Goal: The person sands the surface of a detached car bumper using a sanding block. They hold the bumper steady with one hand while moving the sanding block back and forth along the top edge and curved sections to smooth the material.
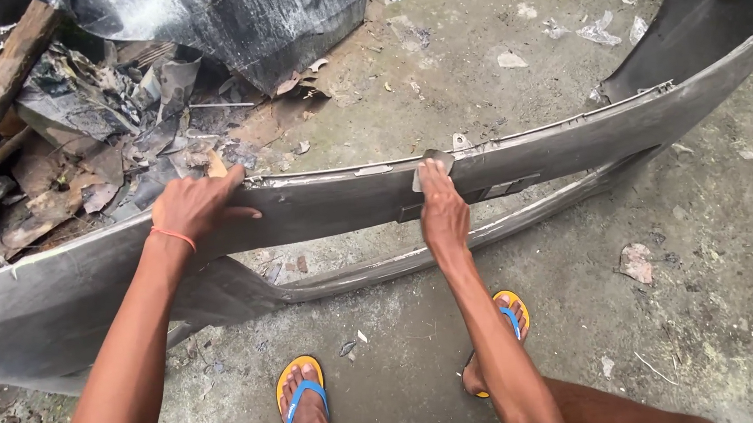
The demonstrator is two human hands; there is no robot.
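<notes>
Left hand [197, 206] grips the upper edge of one grey car bumper [568, 147], fingers curled over it; right hand [442, 211] presses a sandpaper scrap [432, 164] flat (fingers together). Two sandals [300, 396] below; open concrete floor [715, 301] rightward, debris pile [94, 144] beyond the left hand.

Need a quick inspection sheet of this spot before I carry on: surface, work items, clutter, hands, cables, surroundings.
Surface: bare concrete floor, dirty, littered with scraps.
Job's things: grey car bumper standing on edge; small grey sheet pressed on its top edge.
Clutter: heap of torn paper, plastic and wood behind the bumper; dark panel leaning there.
Hands: left hand gripping the bumper's top edge; right hand pressing the sheet with its fingers.
Cables: nothing seen.
Surroundings: feet in orange-and-blue sandals.
</notes>
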